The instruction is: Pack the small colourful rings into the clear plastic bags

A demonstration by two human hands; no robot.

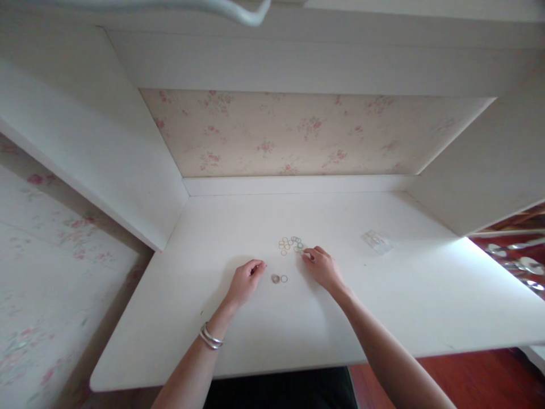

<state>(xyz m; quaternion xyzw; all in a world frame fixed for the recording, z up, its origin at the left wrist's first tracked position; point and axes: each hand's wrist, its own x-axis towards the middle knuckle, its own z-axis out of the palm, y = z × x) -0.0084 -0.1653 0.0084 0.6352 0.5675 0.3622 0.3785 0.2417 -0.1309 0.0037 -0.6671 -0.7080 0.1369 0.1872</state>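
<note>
Hands at work on a white desk, seen from a head-worn camera looking down. This is the only view.

At the middle of the desk lies a loose cluster of small thin rings in pale colours, flat on the surface and close together. The right hand rests at the cluster's right edge, its fingertips pinched narrow and touching the nearest rings. Whether a ring is already caught between them is too small to tell.

The left hand lies on the desk to the left, fingers curled loosely inward in a half-closed grip; nothing can be seen inside it. A pair of silver bangles sits on that wrist. Between the two hands, nearer the person, two separated rings lie side by side, apart from the cluster.

Farther right lies a small clear plastic bag, well apart from both hands. Floral wallpaper backs the alcove above the desk.

Judging by the layout, rings appear to be drawn one at a time from the cluster and set down in front. Lifting the next one would call for a fine fingertip pinch on a single ring, without dragging its neighbours.
</note>
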